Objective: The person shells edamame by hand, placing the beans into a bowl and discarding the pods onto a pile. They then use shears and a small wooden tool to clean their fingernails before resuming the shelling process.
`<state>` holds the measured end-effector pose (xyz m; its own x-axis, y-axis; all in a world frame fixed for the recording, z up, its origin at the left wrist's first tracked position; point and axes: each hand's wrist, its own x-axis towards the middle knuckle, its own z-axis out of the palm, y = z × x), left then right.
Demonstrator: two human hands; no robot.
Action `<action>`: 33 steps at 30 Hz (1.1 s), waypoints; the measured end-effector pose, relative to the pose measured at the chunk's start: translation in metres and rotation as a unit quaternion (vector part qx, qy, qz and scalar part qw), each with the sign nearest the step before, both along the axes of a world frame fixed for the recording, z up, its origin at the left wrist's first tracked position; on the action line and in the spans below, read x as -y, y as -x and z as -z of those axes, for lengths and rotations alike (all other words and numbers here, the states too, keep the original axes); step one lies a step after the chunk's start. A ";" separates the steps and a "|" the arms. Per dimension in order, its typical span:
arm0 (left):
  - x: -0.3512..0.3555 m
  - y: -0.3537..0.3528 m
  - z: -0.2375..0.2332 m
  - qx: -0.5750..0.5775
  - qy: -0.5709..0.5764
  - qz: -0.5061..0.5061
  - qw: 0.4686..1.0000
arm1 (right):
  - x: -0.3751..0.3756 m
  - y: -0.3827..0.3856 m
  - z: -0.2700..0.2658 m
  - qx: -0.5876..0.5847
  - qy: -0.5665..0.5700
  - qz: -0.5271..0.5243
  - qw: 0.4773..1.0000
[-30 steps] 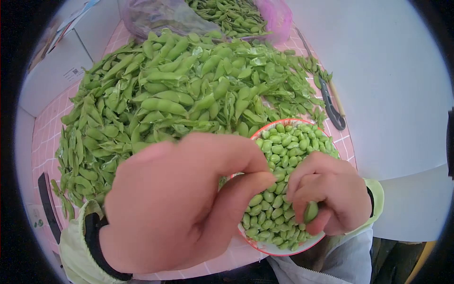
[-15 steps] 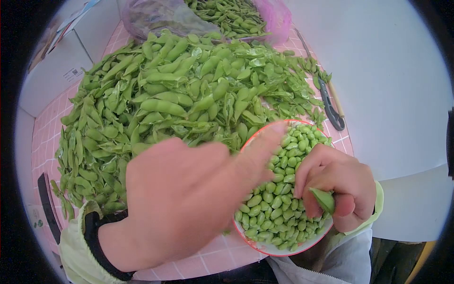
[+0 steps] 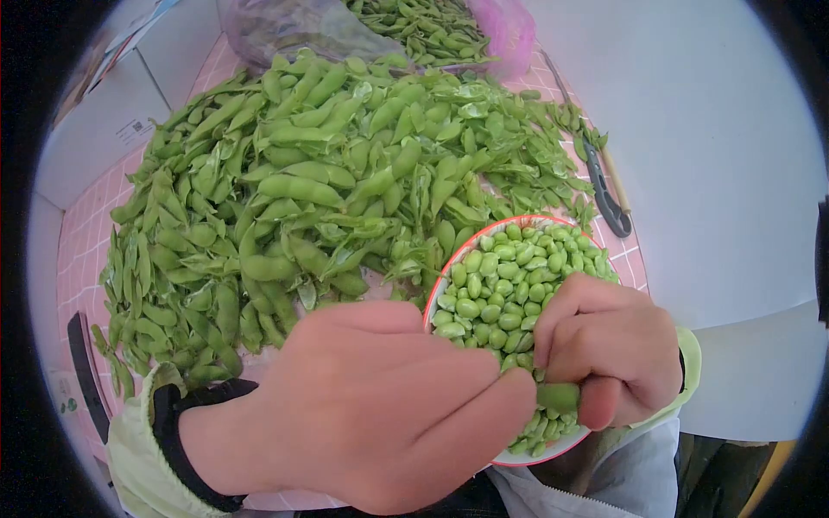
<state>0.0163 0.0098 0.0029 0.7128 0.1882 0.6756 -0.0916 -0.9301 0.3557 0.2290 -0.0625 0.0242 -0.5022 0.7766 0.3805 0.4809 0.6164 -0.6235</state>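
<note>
Over the bowl's lower edge, my right hand (image 3: 617, 354) is closed on a green edamame pod (image 3: 560, 397), thumb pressed against it. My left hand (image 3: 389, 406) is also closed, thumb and forefinger pinched at the pod's left end. The contact between those fingertips and the pod is partly hidden. Beneath both hands sits a white bowl with a red rim (image 3: 434, 289), filled with shelled green beans (image 3: 509, 289). A big heap of edamame pods (image 3: 302, 190), some looking split and flattened, covers the table beyond my left hand.
A pink bag (image 3: 509, 39) with more pods lies at the far side. Dark-handled scissors (image 3: 609, 203) rest along the right table edge. At left are a dark strip-like object (image 3: 86, 375) and white boxes (image 3: 104, 121). The table has a pink checked cover (image 3: 95, 224).
My left hand has come down and back from above the bowl to meet the pod in my right hand. The pod has turned in the right fingers; more beans show at the bowl's upper left.
</note>
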 end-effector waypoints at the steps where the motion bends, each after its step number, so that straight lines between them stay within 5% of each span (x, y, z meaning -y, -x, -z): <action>1: 0.001 -0.001 0.003 0.021 0.011 -0.008 1.000 | 0.001 -0.001 0.000 0.002 0.010 0.002 1.000; 7: 0.002 -0.001 0.006 0.042 0.020 -0.013 0.999 | 0.003 0.000 -0.006 0.023 0.073 -0.003 0.997; 15: 0.001 0.002 -0.003 -0.045 -0.035 0.025 0.998 | 0.003 0.003 -0.008 0.077 0.054 0.010 0.996; 24: 0.015 -0.001 -0.004 -0.022 -0.206 -0.052 0.977 | 0.000 0.004 -0.005 0.098 -0.020 -0.013 0.995; 27: 0.019 -0.003 0.002 0.002 -0.186 -0.063 0.981 | 0.001 0.004 -0.003 0.107 -0.043 -0.010 0.993; 33: 0.023 0.010 -0.020 -0.153 -0.161 0.021 0.975 | 0.000 0.005 0.000 0.100 -0.089 -0.005 0.991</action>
